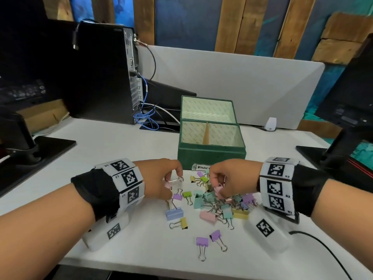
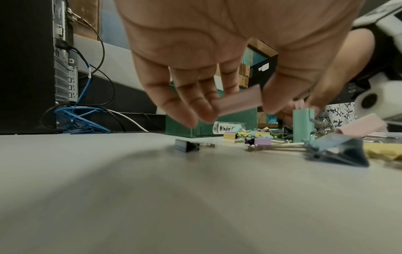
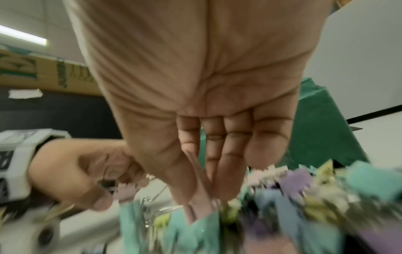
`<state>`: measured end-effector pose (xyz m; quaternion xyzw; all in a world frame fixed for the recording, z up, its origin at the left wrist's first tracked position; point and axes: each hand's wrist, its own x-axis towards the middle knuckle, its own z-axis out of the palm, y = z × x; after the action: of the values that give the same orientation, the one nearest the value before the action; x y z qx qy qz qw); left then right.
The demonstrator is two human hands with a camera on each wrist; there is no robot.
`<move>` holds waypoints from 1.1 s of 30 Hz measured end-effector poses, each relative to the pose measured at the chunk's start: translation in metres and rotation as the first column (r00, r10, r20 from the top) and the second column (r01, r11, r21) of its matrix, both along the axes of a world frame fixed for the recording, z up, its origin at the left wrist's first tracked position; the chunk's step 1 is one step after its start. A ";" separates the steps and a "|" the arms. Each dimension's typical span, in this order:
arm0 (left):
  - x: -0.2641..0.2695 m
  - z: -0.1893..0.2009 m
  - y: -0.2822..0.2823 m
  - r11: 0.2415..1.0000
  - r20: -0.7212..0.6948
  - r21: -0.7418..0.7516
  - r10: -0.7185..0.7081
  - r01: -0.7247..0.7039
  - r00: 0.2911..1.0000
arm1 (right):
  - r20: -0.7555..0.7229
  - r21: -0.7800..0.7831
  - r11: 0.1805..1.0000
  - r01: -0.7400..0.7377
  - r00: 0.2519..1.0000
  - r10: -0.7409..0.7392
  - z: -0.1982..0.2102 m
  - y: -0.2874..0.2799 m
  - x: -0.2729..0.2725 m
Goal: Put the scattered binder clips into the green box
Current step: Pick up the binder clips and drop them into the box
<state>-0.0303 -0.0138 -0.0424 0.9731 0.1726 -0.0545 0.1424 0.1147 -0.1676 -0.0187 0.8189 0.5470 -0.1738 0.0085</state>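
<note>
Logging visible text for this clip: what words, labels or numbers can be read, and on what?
"Binder", rest hidden: handwritten white label in front of the green box.
"L2", "L3": left wristband tags.
"R2", "R3": right wristband tags.
Lettering on the box lining: too small to read.

Head view high above; wrist views low, sharing the clips (image 1: 212,201).

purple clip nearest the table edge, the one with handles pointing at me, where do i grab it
Probably by the wire handles. The purple clip lies flat on the table, apart from the pile, its handles stretched toward the near edge. Come from above on the near side and pinch the loops with the fingers of the right hand.
</note>
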 end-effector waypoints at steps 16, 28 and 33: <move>0.003 0.038 0.023 0.981 0.322 -0.107 0.186 -0.160 0.928 | -0.226 0.457 0.790 0.408 0.913 -0.341 0.044 0.066 0.036; 0.071 0.059 0.021 0.996 0.422 -0.055 0.082 -0.065 0.903 | -0.098 0.341 0.936 0.093 0.993 -0.063 0.036 0.007 0.016; 0.080 0.055 0.021 0.998 0.350 -0.019 0.056 -0.053 0.935 | -0.007 0.090 0.994 -0.058 0.998 0.059 0.027 -0.021 0.004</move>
<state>0.0499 0.0072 0.0126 0.9615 0.1709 0.1226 0.1767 0.1190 -0.1883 0.0084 0.8013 0.5779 -0.1526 -0.0262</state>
